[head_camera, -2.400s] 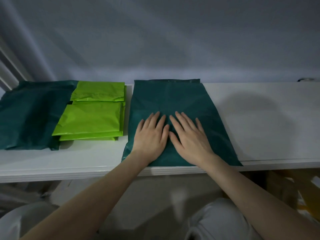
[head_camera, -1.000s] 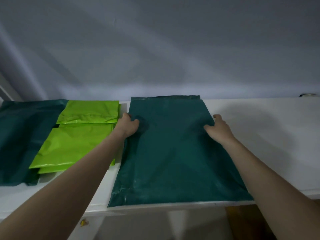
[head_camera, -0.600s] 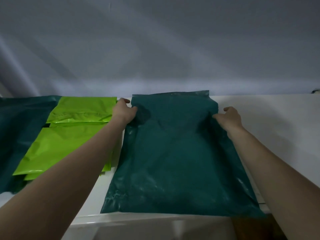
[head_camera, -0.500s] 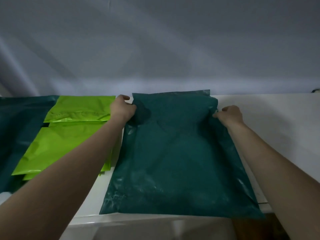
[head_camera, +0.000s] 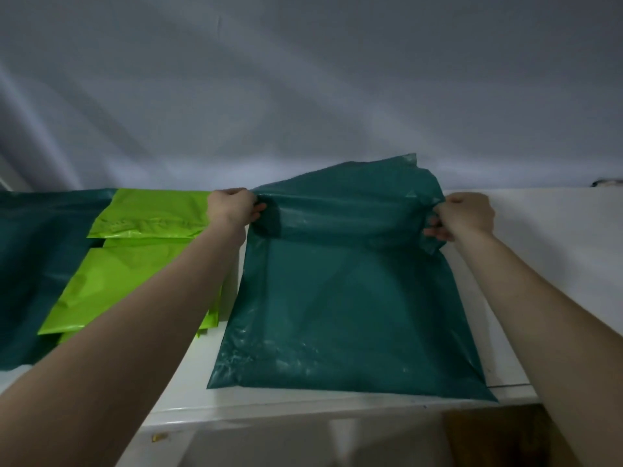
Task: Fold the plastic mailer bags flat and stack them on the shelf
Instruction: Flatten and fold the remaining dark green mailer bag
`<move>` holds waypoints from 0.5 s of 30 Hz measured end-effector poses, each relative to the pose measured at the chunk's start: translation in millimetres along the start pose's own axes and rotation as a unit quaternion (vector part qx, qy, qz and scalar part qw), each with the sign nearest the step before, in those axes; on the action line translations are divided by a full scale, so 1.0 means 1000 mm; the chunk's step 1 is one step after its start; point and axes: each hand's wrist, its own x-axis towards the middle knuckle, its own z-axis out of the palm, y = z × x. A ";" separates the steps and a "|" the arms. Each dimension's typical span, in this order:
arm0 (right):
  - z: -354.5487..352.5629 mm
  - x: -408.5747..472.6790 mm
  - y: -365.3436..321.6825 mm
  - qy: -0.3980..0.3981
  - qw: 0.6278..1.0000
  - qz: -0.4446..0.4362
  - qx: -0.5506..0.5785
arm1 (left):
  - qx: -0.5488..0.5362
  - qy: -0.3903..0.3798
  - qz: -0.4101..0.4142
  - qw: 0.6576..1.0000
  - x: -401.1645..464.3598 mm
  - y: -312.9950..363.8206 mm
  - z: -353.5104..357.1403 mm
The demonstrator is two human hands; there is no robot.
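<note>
A large dark green mailer bag (head_camera: pixel 347 305) lies on the white shelf (head_camera: pixel 546 237) in front of me. Its far end is lifted off the shelf and curls toward me. My left hand (head_camera: pixel 232 208) grips the bag's far left corner. My right hand (head_camera: pixel 463 217) pinches the far right corner, where the plastic is bunched. The near edge of the bag reaches the shelf's front edge.
Folded lime green mailer bags (head_camera: pixel 135 264) are stacked just left of the dark bag, partly under my left forearm. Another dark green bag (head_camera: pixel 37 264) lies at the far left. A grey cloth backdrop (head_camera: pixel 303 96) rises behind the shelf.
Both hands have closed on the far corners of the dark green bag and raised its far end off the shelf. Earlier it lay flat.
</note>
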 end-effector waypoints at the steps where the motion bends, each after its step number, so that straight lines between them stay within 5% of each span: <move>1: -0.001 -0.002 -0.002 -0.015 0.999 0.008 0.028 | -0.030 -0.007 0.000 1.000 -0.003 0.002 0.001; 8: -0.011 -0.022 0.000 -0.060 0.991 0.016 0.122 | -0.154 -0.060 -0.060 0.984 -0.015 0.002 -0.012; 15: -0.013 -0.040 0.035 -0.120 0.978 0.071 0.152 | 0.036 -0.054 -0.010 0.998 -0.037 -0.021 -0.020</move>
